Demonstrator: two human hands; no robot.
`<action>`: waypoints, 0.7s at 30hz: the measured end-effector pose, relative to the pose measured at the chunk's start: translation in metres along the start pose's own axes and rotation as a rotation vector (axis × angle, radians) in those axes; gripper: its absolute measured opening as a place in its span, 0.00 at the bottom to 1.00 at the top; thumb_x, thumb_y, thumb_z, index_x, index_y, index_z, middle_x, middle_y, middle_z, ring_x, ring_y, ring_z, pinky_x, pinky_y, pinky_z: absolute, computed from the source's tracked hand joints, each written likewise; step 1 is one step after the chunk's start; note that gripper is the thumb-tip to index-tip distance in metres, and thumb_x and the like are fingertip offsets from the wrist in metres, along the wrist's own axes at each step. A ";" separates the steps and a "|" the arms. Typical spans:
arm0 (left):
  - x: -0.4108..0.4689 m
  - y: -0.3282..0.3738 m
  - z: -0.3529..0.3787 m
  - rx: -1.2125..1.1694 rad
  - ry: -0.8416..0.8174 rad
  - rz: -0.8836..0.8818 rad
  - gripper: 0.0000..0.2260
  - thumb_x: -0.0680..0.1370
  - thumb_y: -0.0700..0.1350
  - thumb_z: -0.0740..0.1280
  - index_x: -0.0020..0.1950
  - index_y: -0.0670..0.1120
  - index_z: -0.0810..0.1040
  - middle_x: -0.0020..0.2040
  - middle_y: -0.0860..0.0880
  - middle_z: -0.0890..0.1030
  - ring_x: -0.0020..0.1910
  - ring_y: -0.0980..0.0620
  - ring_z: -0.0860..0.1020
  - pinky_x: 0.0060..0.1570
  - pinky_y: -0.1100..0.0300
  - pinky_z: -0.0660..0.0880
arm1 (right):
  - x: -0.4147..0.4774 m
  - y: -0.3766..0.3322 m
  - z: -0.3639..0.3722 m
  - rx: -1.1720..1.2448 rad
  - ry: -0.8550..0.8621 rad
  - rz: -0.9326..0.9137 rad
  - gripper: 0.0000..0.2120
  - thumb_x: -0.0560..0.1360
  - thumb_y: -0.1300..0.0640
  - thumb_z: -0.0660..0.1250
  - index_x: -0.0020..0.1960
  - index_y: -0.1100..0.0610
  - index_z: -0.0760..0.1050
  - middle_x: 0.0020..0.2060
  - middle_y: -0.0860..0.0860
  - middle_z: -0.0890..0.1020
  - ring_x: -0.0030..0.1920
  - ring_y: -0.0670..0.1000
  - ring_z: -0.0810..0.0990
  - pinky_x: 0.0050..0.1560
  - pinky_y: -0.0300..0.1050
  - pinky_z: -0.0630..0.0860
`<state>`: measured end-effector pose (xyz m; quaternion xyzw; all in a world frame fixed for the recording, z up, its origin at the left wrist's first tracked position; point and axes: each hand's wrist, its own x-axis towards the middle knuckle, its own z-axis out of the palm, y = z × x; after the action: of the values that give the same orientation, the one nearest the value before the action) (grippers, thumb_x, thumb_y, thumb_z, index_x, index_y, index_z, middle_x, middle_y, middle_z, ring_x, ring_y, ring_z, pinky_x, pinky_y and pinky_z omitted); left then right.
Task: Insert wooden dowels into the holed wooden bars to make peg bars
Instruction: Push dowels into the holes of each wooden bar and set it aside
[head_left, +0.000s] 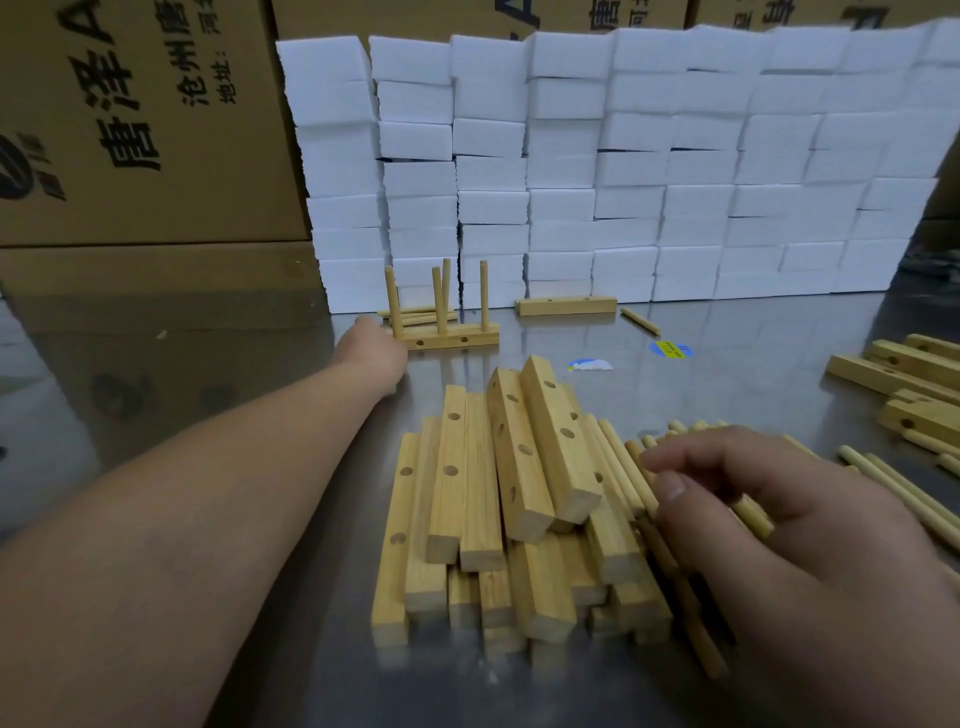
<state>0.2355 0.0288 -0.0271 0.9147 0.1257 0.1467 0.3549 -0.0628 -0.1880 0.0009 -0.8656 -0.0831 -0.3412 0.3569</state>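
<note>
left hand (371, 353) at end of far pale wooden peg bar (451, 340), grip hidden | right hand (769, 499) loose over round wooden dowels (618, 457) beside stacked holed wooden bars (519, 467), hold unclear | tip: pick one dowel, seat it square

The steel table (753, 364) bore a pile of holed bars (509, 519) at its near middle, with loose dowels (883, 483) just right of it. Further back stood a peg bar (447, 339) with four upright dowels, a single holed bar (566, 305) and one stray dowel (640, 320). Two stickers (671, 349) lay between. More bars (904, 374) lay at the right edge. Stacked white foam blocks (623, 182) lined the rear.
</note>
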 end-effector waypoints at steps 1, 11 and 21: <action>-0.005 0.000 -0.002 -0.042 -0.005 -0.008 0.23 0.77 0.42 0.56 0.71 0.50 0.61 0.48 0.45 0.79 0.34 0.47 0.78 0.24 0.61 0.66 | 0.001 0.001 -0.001 0.015 -0.020 0.027 0.05 0.67 0.47 0.63 0.41 0.38 0.75 0.38 0.31 0.76 0.38 0.32 0.74 0.37 0.21 0.67; -0.087 -0.007 -0.039 -0.460 -0.141 0.066 0.08 0.76 0.44 0.63 0.37 0.49 0.76 0.41 0.47 0.77 0.39 0.48 0.72 0.42 0.56 0.73 | 0.009 0.001 -0.005 -0.176 -0.293 0.086 0.19 0.65 0.48 0.54 0.50 0.43 0.79 0.45 0.34 0.75 0.51 0.38 0.72 0.53 0.42 0.70; -0.167 -0.017 -0.064 -0.620 -0.290 0.184 0.14 0.78 0.52 0.60 0.63 0.53 0.73 0.59 0.56 0.73 0.59 0.58 0.68 0.52 0.63 0.61 | 0.012 0.005 -0.008 -0.337 -0.480 0.067 0.24 0.71 0.51 0.57 0.67 0.40 0.66 0.64 0.39 0.68 0.65 0.44 0.64 0.60 0.41 0.63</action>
<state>0.0558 0.0240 -0.0235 0.7824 -0.0596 0.0777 0.6151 -0.0556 -0.1981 0.0100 -0.9709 -0.0787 -0.1236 0.1893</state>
